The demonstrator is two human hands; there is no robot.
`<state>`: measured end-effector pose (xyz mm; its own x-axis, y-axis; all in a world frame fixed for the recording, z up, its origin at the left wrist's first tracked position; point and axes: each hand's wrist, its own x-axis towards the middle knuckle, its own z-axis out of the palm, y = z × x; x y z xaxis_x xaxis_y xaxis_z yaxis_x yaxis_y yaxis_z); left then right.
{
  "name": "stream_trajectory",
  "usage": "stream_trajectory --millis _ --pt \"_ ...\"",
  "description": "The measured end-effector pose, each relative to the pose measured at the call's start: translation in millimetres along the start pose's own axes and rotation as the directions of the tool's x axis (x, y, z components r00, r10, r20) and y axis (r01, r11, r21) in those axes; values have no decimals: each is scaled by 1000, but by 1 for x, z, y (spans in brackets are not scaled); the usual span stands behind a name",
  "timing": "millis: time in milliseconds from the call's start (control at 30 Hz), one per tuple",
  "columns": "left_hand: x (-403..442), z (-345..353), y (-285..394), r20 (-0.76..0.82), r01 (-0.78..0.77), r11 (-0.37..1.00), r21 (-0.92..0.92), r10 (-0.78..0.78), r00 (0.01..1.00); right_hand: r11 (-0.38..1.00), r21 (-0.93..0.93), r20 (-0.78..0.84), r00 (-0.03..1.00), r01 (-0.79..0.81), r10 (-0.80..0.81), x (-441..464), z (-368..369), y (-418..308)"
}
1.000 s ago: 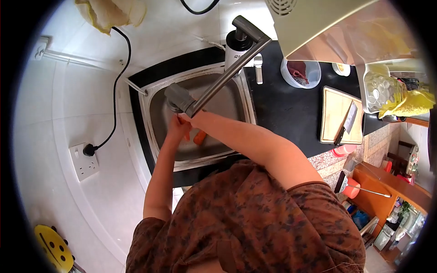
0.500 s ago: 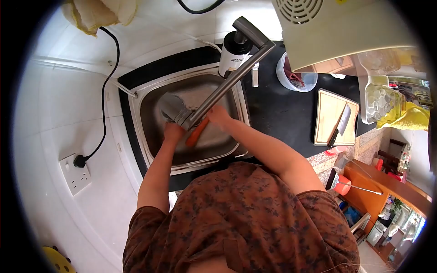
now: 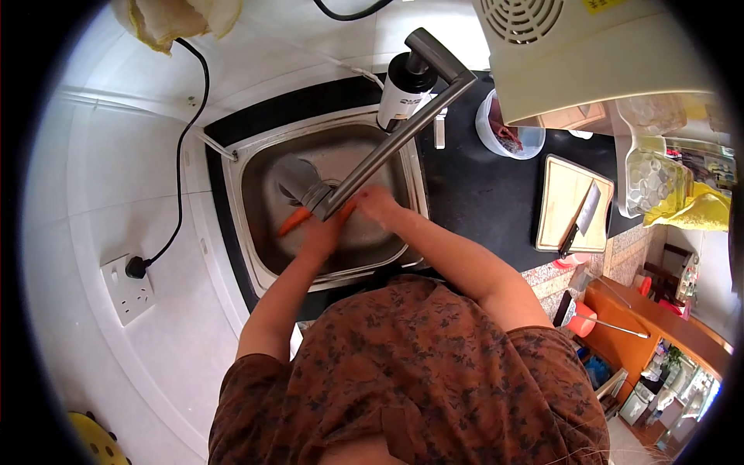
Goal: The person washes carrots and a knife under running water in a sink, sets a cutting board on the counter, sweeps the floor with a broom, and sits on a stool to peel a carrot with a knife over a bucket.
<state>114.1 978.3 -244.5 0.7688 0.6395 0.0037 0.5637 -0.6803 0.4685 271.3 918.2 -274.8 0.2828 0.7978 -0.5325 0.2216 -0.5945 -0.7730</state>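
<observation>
An orange carrot (image 3: 294, 221) is held over the steel sink (image 3: 267, 159), under the head of the tall grey faucet (image 3: 395, 143). My left hand (image 3: 321, 232) is closed around its middle, with the carrot's tip sticking out to the left. At the other end of the carrot is my right hand (image 3: 375, 203), its fingers curled and closed on it. The faucet head hides part of the carrot and some fingertips. Whether water is running over it, I cannot tell.
A black-and-white pump bottle (image 3: 404, 93) stands behind the sink. On the dark counter to the right are a clear bowl with reddish food (image 3: 511, 136) and a cutting board (image 3: 559, 205) with a cleaver (image 3: 581, 219). A beige appliance (image 3: 566, 70) overhangs the back right.
My left hand has moved right and closed on the carrot. The carrot has swung round, so its free end points left instead of down toward my body. My right hand stays near its place.
</observation>
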Motion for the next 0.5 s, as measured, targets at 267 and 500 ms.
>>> stream_trajectory --millis 267,500 --pt "0 12 -26 445 83 992 92 -116 888 904 -379 -132 956 197 -264 -22 -20 -23" --pt "43 -69 -38 652 314 888 -335 -21 758 573 -750 226 942 330 -248 -36 -33 -72"
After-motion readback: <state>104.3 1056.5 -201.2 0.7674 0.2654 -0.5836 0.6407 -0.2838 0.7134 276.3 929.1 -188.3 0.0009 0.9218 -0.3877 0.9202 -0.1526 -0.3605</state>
